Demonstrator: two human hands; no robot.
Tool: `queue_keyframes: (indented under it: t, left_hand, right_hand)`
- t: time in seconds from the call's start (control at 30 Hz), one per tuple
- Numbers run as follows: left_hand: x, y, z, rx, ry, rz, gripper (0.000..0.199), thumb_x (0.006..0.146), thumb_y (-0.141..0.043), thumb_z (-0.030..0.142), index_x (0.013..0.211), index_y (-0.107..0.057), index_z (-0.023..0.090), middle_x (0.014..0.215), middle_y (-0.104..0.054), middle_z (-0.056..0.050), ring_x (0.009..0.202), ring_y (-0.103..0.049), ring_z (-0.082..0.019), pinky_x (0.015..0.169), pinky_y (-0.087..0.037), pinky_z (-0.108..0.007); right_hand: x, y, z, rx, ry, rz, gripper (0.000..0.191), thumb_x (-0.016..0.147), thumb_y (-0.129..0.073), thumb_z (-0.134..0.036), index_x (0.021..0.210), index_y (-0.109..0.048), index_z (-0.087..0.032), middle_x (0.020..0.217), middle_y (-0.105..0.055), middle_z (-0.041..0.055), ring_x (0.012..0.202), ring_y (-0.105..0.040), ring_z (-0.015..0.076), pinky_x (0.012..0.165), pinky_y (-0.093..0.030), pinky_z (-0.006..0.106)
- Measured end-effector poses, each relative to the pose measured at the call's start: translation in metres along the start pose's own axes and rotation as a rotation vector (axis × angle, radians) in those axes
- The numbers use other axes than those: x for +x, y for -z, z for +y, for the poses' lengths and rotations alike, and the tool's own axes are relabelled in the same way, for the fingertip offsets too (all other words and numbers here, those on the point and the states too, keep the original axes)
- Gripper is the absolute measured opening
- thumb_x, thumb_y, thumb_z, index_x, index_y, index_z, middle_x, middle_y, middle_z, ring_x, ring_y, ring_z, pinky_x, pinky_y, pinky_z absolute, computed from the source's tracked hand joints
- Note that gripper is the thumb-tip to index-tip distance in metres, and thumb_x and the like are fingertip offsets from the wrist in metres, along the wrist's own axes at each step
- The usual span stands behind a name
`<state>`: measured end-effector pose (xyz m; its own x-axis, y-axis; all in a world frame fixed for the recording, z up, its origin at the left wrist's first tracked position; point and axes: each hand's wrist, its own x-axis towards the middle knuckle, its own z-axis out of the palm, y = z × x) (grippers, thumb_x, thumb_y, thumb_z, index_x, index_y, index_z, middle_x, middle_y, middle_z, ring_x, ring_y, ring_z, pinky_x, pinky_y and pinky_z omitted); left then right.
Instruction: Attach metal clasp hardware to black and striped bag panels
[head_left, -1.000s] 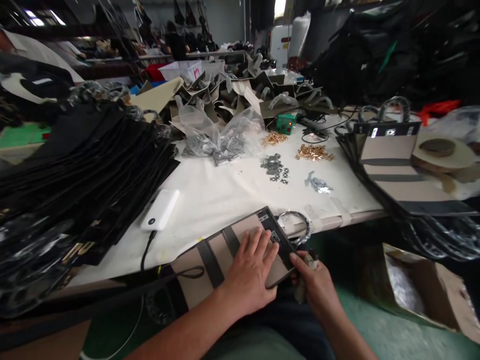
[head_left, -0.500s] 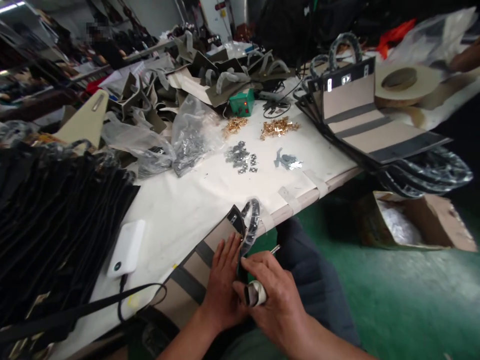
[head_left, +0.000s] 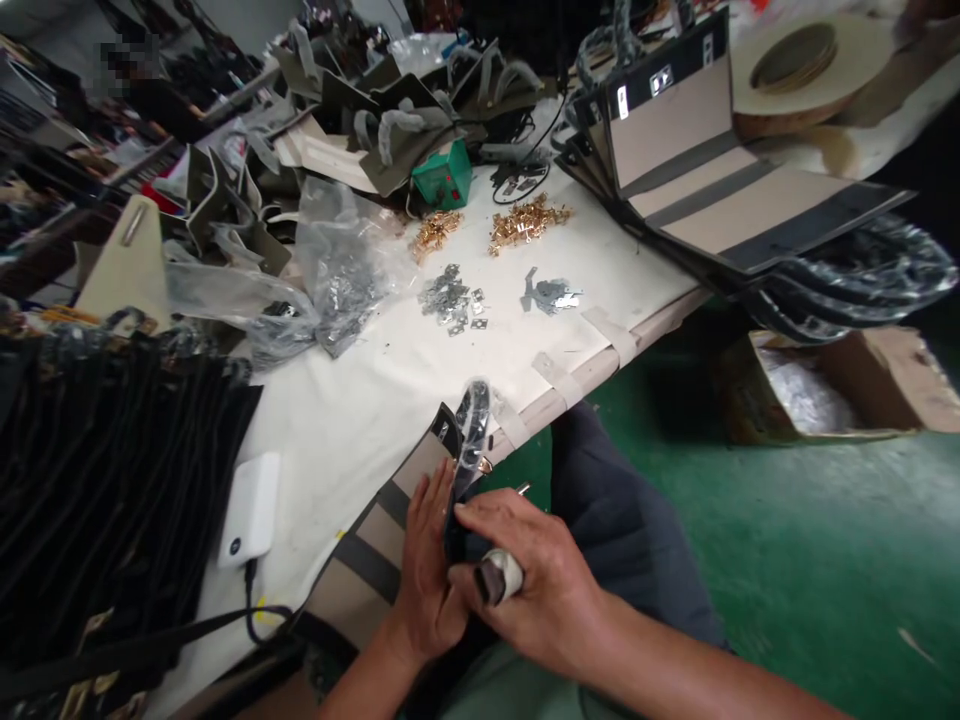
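Note:
An unfolded handbag (head_left: 352,607), beige inside with dark strips, leans over the table's front edge. Its black handle (head_left: 472,410), wrapped in clear plastic, sticks up at the far end. My left hand (head_left: 427,565) lies flat along the beige inner side, fingers stretched out and close together. On the other side of the panel, my right hand (head_left: 536,580) is closed around a tool with a taped handle (head_left: 504,577). A short metal end of it shows past the knuckles; its working tip is hidden. A small gold-coloured fitting (head_left: 485,465) shows beside the handle.
On the table lie gold-coloured fittings (head_left: 525,225), grey metal plates (head_left: 454,300), flat metal strips (head_left: 553,296) and a white power bank (head_left: 250,510). Black bags (head_left: 112,480) crowd the left; open bags (head_left: 675,180) stack at right, above a cardboard box (head_left: 892,380).
The view has shifted, so the table things sit elsewhere in the picture. Both hands stay at the bag; the panel and handle stand a little more upright, and the gold-coloured fitting now shows.

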<state>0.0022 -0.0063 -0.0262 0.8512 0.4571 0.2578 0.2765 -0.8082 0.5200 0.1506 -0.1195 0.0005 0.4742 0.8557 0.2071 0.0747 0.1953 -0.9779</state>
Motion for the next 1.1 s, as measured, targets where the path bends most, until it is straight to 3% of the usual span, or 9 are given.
queue_keyframes:
  t: [0.1, 0.17, 0.23, 0.37, 0.5, 0.7, 0.77, 0.87, 1.1]
  left_hand:
    - [0.004, 0.007, 0.003, -0.049, -0.047, -0.045, 0.065, 0.103, -0.031, 0.042, 0.163, -0.014, 0.022, 0.167, -0.026, -0.016, 0.155, -0.023, -0.035, 0.123, -0.02, -0.064]
    - [0.004, 0.01, 0.003, -0.073, -0.044, -0.051, 0.065, 0.102, -0.032, 0.039, 0.163, -0.015, 0.022, 0.168, -0.024, -0.014, 0.155, -0.021, -0.035, 0.124, -0.018, -0.064]
    - [0.003, 0.011, 0.003, -0.086, -0.039, -0.053, 0.065, 0.102, -0.031, 0.038, 0.163, -0.013, 0.023, 0.169, -0.023, -0.013, 0.155, -0.02, -0.035, 0.124, -0.019, -0.065]
    - [0.001, 0.015, 0.004, -0.084, -0.011, -0.062, 0.064, 0.102, -0.027, 0.034, 0.163, -0.01, 0.024, 0.169, -0.022, -0.011, 0.155, -0.022, -0.034, 0.124, -0.022, -0.064]
    - [-0.002, 0.019, 0.003, -0.096, -0.028, -0.04, 0.065, 0.102, -0.025, 0.035, 0.163, -0.008, 0.023, 0.168, -0.024, -0.012, 0.155, -0.023, -0.034, 0.123, -0.026, -0.064]
    - [-0.013, 0.02, -0.005, -0.147, -0.108, -0.014, 0.067, 0.098, -0.031, 0.031, 0.162, -0.014, 0.018, 0.168, -0.022, -0.015, 0.156, -0.019, -0.036, 0.123, -0.022, -0.066]
    - [-0.016, 0.019, -0.006, -0.134, -0.134, -0.018, 0.071, 0.094, -0.036, 0.028, 0.161, -0.016, 0.018, 0.168, -0.021, -0.015, 0.155, -0.02, -0.037, 0.122, -0.02, -0.067]
    - [-0.016, 0.015, -0.007, -0.057, -0.16, -0.062, 0.08, 0.085, -0.043, 0.025, 0.16, -0.017, 0.018, 0.169, -0.019, -0.015, 0.155, -0.018, -0.038, 0.122, -0.017, -0.068]
    - [-0.009, 0.008, -0.004, 0.139, -0.127, -0.207, 0.1, 0.069, -0.059, 0.027, 0.16, -0.018, 0.017, 0.17, -0.013, -0.016, 0.157, -0.008, -0.039, 0.123, -0.01, -0.068]
  right_hand:
    - [0.005, 0.017, 0.013, 0.18, -0.285, 0.211, 0.022, 0.086, -0.072, -0.033, 0.105, -0.073, -0.022, 0.084, -0.071, 0.0026, 0.07, -0.066, 0.016, 0.065, -0.054, 0.026]
    - [0.011, 0.026, 0.029, 0.191, -0.509, 0.323, 0.027, 0.085, -0.073, -0.044, 0.096, -0.072, -0.019, 0.063, -0.061, -0.0027, 0.052, -0.054, 0.0126, 0.049, -0.044, 0.024]
    - [0.018, 0.027, 0.045, 0.181, -0.588, 0.303, 0.034, 0.079, -0.077, -0.049, 0.087, -0.071, -0.017, 0.057, -0.056, -0.0045, 0.05, -0.049, 0.0117, 0.047, -0.039, 0.023]
    - [0.03, 0.008, 0.066, 0.196, -0.517, 0.176, 0.036, 0.074, -0.081, -0.049, 0.084, -0.071, -0.016, 0.071, -0.066, -0.0001, 0.063, -0.057, 0.0146, 0.058, -0.044, 0.024]
    - [0.034, -0.003, 0.065, -0.05, -0.41, 0.181, 0.027, 0.082, -0.072, -0.046, 0.081, -0.072, -0.018, 0.069, -0.067, 0.0003, 0.064, -0.059, 0.0166, 0.06, -0.045, 0.025]
    - [0.075, 0.035, 0.023, -0.735, -0.178, 0.04, 0.013, 0.078, -0.068, -0.022, 0.087, -0.076, -0.025, 0.082, -0.074, 0.0004, 0.073, -0.065, 0.0189, 0.065, -0.042, 0.026]
    - [0.105, 0.047, 0.01, -0.851, -0.213, -0.046, 0.009, 0.075, -0.069, -0.02, 0.08, -0.075, -0.025, 0.076, -0.073, 0.0006, 0.072, -0.065, 0.0196, 0.064, -0.04, 0.026]
    - [0.151, 0.051, 0.006, -0.71, -0.349, -0.19, 0.006, 0.073, -0.072, -0.02, 0.077, -0.075, -0.022, 0.074, -0.074, 0.0009, 0.073, -0.066, 0.0191, 0.065, -0.043, 0.026]
    - [0.216, 0.027, 0.027, -0.534, -0.558, -0.413, 0.007, 0.068, -0.076, -0.019, 0.075, -0.074, -0.018, 0.057, -0.069, -0.0002, 0.049, -0.062, 0.0154, 0.046, -0.042, 0.023]
